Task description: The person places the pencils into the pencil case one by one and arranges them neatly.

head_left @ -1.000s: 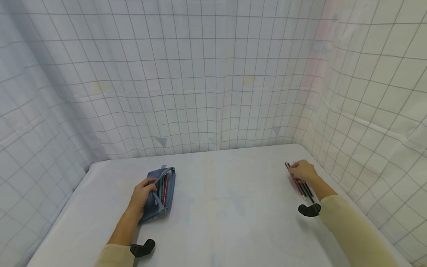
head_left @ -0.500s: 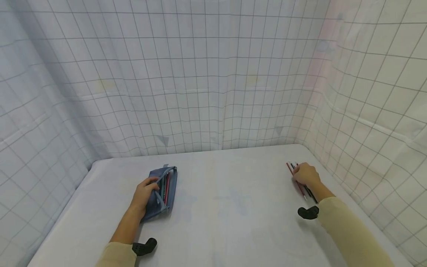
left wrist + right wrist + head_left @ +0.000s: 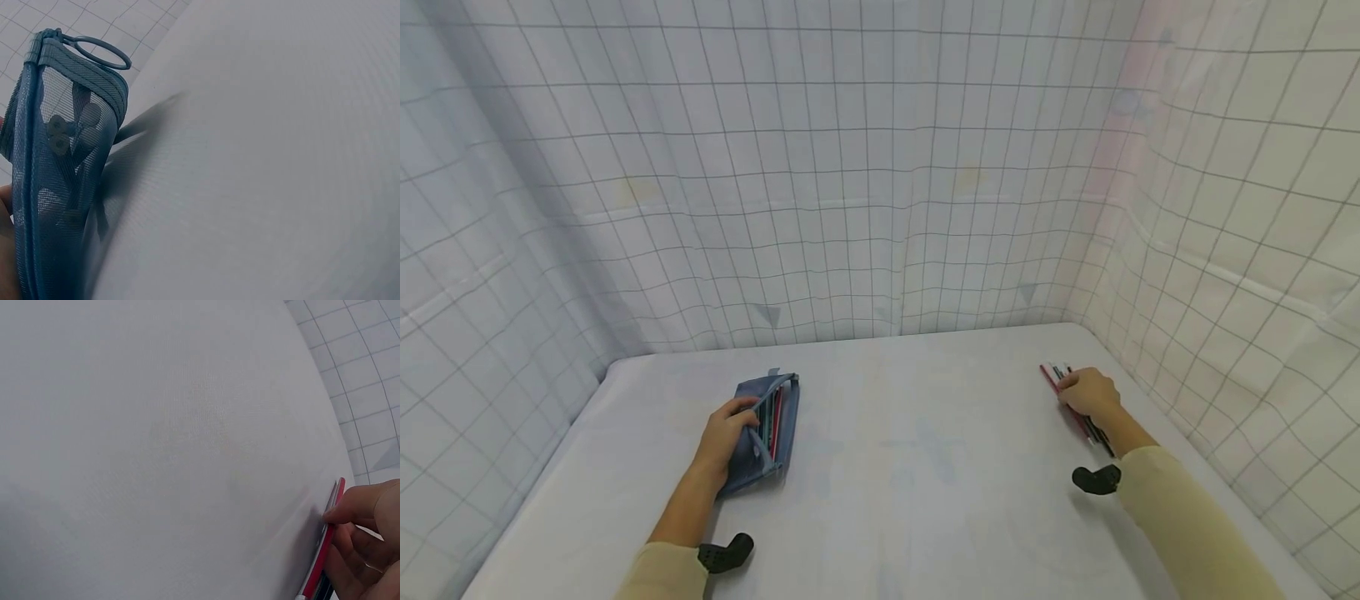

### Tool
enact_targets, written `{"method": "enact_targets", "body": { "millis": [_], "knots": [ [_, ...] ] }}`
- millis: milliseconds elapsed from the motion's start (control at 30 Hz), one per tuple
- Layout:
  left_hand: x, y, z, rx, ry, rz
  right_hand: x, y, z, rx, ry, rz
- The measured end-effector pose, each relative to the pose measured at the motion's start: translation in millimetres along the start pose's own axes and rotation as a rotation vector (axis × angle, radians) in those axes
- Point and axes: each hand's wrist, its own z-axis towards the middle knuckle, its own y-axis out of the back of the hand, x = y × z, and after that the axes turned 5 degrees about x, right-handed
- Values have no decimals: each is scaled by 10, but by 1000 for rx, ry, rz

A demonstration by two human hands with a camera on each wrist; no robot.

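At the left of the head view, my left hand [image 3: 718,442] grips a blue zip pouch [image 3: 787,429] by its near side, fingers over the opening's edge. Red and green pencils [image 3: 777,421] show through the gap. The left wrist view has the mesh end of the pouch [image 3: 53,187] with its zip pull loop [image 3: 103,51]. Far to the right, my right hand [image 3: 1092,393] is on several pencils lying on the table. Thumb and fingers pinch a red pencil [image 3: 325,550] in the right wrist view; dark pencils [image 3: 1101,439] lie beneath the palm, partly hidden.
A white-covered table [image 3: 910,467] stretches between the two hands. Gridded white curtains [image 3: 865,208] rise behind it and along both sides. Each wrist carries a black strap-on device [image 3: 1097,480].
The right hand has shifted slightly among the pencils, its fingers now closer together, and the red pencil has turned a little. The left hand and pouch stay put apart from slight camera motion.
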Motion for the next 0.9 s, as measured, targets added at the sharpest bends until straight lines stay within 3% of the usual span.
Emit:
{"method": "enact_targets", "body": {
  "millis": [567, 900],
  "knots": [
    [2, -7, -1, 2, 11, 21, -17, 54, 32, 31, -10, 121],
    [-27, -15, -31, -7, 26, 30, 228, 49, 57, 123, 26, 407]
  ]
}}
